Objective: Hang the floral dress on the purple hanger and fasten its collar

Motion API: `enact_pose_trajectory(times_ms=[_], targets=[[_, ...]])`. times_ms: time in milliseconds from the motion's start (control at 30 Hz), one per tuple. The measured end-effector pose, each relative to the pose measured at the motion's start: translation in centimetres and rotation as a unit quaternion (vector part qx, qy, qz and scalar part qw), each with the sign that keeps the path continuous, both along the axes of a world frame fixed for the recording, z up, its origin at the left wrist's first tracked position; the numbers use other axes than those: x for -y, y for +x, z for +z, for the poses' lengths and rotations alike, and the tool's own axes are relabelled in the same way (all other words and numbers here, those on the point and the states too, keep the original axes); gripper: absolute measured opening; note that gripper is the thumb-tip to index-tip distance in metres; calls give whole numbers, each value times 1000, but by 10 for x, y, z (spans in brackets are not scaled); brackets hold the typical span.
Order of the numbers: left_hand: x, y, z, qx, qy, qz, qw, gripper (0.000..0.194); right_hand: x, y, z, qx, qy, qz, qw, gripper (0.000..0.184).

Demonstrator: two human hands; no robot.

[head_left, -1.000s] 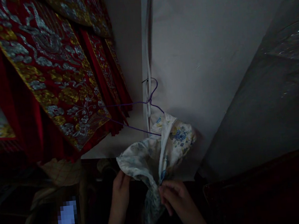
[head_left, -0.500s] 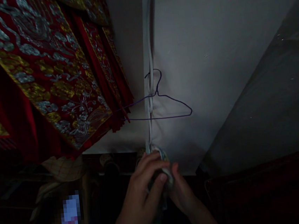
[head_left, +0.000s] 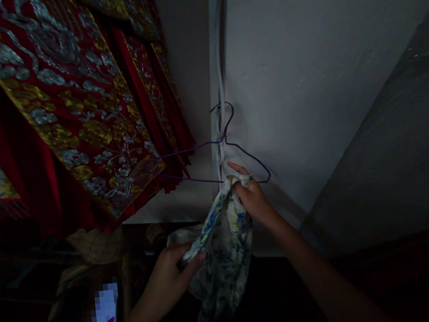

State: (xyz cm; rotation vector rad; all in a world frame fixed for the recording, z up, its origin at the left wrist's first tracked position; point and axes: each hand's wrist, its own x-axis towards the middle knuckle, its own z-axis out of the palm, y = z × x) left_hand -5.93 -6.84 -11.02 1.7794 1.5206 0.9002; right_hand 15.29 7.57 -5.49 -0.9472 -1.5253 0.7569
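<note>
A thin purple wire hanger (head_left: 249,153) hangs by its hook from a white strap (head_left: 219,69) against the wall. Between my hands spreads a white garment with a blue and yellow floral print (head_left: 239,224); its exact kind is unclear in the dim light. My right hand (head_left: 253,195) grips its upper edge at the hanger's lower bar, partly covering that bar. Lower and to the left, my left hand (head_left: 177,271) is closed on another part of the edge. Cloth hangs loosely beneath both hands.
A red cloth with gold and silver embroidery (head_left: 92,117) hangs at the left, overlapping the hanger's left end. Below it, a lit phone (head_left: 104,313) lies near a checked cloth (head_left: 99,245). A pale wall (head_left: 304,71) rises behind.
The bunched garment has been opened out and hangs down. My right hand has risen to the hanger's lower bar, while my left hand has moved left. The hanger has tilted slightly.
</note>
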Motion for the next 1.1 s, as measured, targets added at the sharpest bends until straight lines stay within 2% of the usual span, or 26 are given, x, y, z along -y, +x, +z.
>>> enact_pose_trajectory(times_ms=[100, 200, 267, 333, 433, 500, 567, 667, 733, 800, 867, 967, 1000, 1100], targets=[[0, -15, 12, 52, -61, -14, 997, 53, -29, -8, -28, 27, -77, -7, 997, 34], [0, -31, 11, -40, -92, -26, 995, 52, -32, 8, -47, 34, -95, -42, 994, 36], [-1, -39, 7, -144, -89, -29, 985, 52, -24, 30, -49, 37, -92, -66, 993, 32], [-4, -45, 6, -210, -86, -35, 973, 51, -14, 55, -44, 56, -64, -84, 993, 25], [-17, -47, 21, -228, -65, -62, 970, 48, -3, 84, -29, 100, -11, -96, 990, 22], [-33, -48, 41, -222, -20, -68, 972, 42, 0, 94, -19, 112, -4, -100, 989, 23], [-52, -50, 64, -215, 62, -59, 973, 36, 2, 99, -9, 107, -10, -111, 988, 23], [-75, -48, 95, -197, 231, -48, 952, 29, 7, 99, -1, 101, -22, -114, 988, 27], [-83, -39, 109, -175, 304, -55, 935, 24, 12, 94, -1, 100, -23, -85, 991, 28], [-88, -23, 117, -157, 336, -53, 927, 20, 19, 86, -5, 100, -17, -41, 994, 25], [-93, -7, 121, -140, 373, -23, 917, 21, 27, 79, -9, 100, -7, -5, 995, 22], [-107, 3, 118, -111, 400, 14, 910, 38, 38, 79, -10, 106, 15, 14, 994, 18], [-112, 1, 116, -108, 394, 15, 913, 40, 41, 83, -8, 103, 21, 3, 994, 26], [-121, -8, 109, -136, 383, 0, 914, 38, 46, 107, 2, 66, 36, -102, 992, 78]])
